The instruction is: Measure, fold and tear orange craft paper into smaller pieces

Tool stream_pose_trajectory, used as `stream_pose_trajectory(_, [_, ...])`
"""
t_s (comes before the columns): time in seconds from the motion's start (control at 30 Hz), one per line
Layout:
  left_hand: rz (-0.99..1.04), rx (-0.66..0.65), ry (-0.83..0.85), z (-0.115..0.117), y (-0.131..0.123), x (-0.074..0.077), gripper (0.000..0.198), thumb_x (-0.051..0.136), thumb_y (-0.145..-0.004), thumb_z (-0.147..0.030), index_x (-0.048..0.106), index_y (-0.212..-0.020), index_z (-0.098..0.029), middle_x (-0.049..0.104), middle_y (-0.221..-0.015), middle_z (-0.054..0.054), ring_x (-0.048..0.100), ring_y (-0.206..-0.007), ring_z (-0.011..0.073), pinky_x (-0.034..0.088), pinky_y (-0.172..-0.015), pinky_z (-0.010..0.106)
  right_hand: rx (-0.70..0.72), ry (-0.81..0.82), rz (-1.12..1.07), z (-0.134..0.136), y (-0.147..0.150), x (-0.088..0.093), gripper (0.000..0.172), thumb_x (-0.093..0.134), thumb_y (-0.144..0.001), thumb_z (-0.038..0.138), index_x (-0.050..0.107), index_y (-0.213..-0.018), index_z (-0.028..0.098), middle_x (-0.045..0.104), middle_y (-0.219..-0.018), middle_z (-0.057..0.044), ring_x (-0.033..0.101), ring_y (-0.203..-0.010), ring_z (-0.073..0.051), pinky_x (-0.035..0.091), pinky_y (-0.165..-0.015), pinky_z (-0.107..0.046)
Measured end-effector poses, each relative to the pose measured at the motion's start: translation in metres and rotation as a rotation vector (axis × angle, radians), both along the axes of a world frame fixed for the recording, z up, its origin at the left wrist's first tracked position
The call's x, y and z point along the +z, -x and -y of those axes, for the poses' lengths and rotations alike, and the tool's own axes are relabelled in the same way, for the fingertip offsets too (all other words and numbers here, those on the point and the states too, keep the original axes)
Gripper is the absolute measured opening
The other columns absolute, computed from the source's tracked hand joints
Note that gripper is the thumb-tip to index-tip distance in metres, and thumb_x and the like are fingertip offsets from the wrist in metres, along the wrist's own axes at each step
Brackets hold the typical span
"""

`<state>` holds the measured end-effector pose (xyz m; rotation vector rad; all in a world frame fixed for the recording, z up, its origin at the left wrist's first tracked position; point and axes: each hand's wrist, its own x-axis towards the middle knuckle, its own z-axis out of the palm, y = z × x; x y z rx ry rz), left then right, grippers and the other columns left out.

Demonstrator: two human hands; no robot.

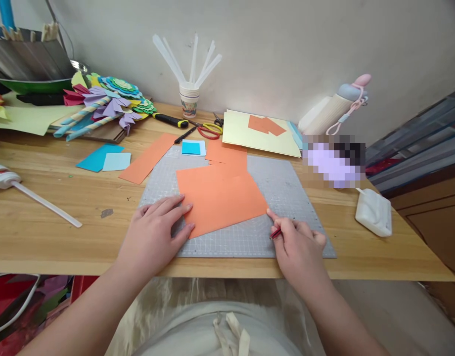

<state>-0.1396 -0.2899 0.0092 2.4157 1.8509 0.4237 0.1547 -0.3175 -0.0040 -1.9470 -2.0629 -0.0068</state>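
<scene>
A large sheet of orange paper (223, 198) lies slightly turned on the grey cutting mat (301, 237). My left hand (153, 232) rests at the sheet's left edge, its fingers spread and the tips on the paper. At the sheet's right corner is my right hand (299, 247), with its index fingertip touching the paper. Tucked in that hand is a red-and-black striped pencil (275, 234); only a short end shows. Behind the sheet lie another orange piece (227, 152), a long orange strip (149, 159) and small blue and white squares (192, 148).
Scissors (210, 131), a box cutter (170, 120) and a cup of white sticks (189, 99) stand or lie at the back. Pale yellow sheets (260, 141) are behind the mat. A glue gun (5, 175) is left, paper flowers (116, 96) back left, a white device (374, 212) right.
</scene>
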Motion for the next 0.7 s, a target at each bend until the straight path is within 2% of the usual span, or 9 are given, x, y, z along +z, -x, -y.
stream_pose_trajectory(0.07, [-0.004,-0.002,-0.003,0.0,0.001,0.0,0.039,0.044,-0.09,-0.047,0.061,-0.121,-0.031,0.054,-0.139,0.0,0.053,-0.124,0.0259,0.039,-0.098,0.048,-0.014,0.0,0.002,-0.002,-0.007,0.0,0.014,0.038,-0.09,0.016,0.05,-0.087,0.022,0.066,-0.125,-0.004,0.057,-0.095,-0.023,0.025,-0.079,-0.04])
stream_pose_trajectory(0.2, [-0.011,0.003,0.013,0.0,0.0,0.001,0.038,0.045,-0.09,-0.045,0.061,-0.121,-0.03,0.054,-0.139,0.002,0.052,-0.123,0.0267,0.038,-0.099,0.049,0.053,0.035,-0.036,-0.009,-0.021,0.007,0.018,0.036,-0.091,0.019,0.053,-0.096,0.025,0.07,-0.114,-0.002,0.058,-0.09,-0.022,0.026,-0.082,-0.041])
stream_pose_trajectory(0.33, [-0.027,0.015,0.004,0.0,-0.012,0.01,0.034,0.048,-0.088,-0.037,0.063,-0.116,-0.025,0.053,-0.137,0.008,0.049,-0.124,0.0307,0.039,-0.097,0.051,0.111,-0.039,-0.085,-0.041,-0.04,0.02,0.016,0.037,-0.091,0.021,0.053,-0.093,0.024,0.07,-0.095,-0.002,0.059,-0.087,-0.02,0.029,-0.082,-0.038])
stream_pose_trajectory(0.4, [-0.019,-0.049,0.003,-0.001,-0.024,0.016,0.031,0.048,-0.088,-0.032,0.063,-0.114,-0.025,0.054,-0.136,0.008,0.049,-0.124,0.0294,0.038,-0.098,0.05,0.124,-0.065,-0.025,-0.069,-0.05,0.024,0.019,0.037,-0.091,0.02,0.055,-0.096,0.024,0.068,-0.09,-0.002,0.059,-0.085,-0.02,0.03,-0.078,-0.036])
stream_pose_trajectory(0.5, [0.01,-0.238,0.059,-0.005,-0.042,0.02,0.029,0.047,-0.091,-0.031,0.059,-0.118,-0.029,0.054,-0.138,0.003,0.051,-0.122,0.0236,0.035,-0.102,0.047,0.15,-0.032,0.172,-0.113,-0.06,0.024,0.028,0.035,-0.088,0.015,0.058,-0.102,0.024,0.066,-0.103,-0.007,0.056,-0.094,-0.025,0.029,-0.078,-0.039])
stream_pose_trajectory(0.6, [-0.017,-0.4,0.063,-0.008,-0.054,0.016,0.039,0.05,-0.093,-0.039,0.051,-0.131,-0.031,0.047,-0.146,-0.001,0.045,-0.13,0.0222,0.029,-0.108,0.045,0.193,0.0,0.227,-0.148,-0.064,0.018,0.034,0.037,-0.085,0.01,0.062,-0.104,0.024,0.064,-0.114,-0.011,0.054,-0.101,-0.027,0.029,-0.081,-0.043])
stream_pose_trajectory(0.7, [-0.077,-0.465,0.005,-0.007,-0.056,0.007,0.055,0.048,-0.093,-0.046,0.036,-0.144,-0.029,0.041,-0.15,0.0,0.04,-0.136,0.0221,0.022,-0.113,0.043,0.2,0.01,0.22,-0.162,-0.063,0.014,0.043,0.038,-0.082,0.006,0.064,-0.11,0.026,0.064,-0.111,-0.011,0.055,-0.1,-0.028,0.031,-0.083,-0.045])
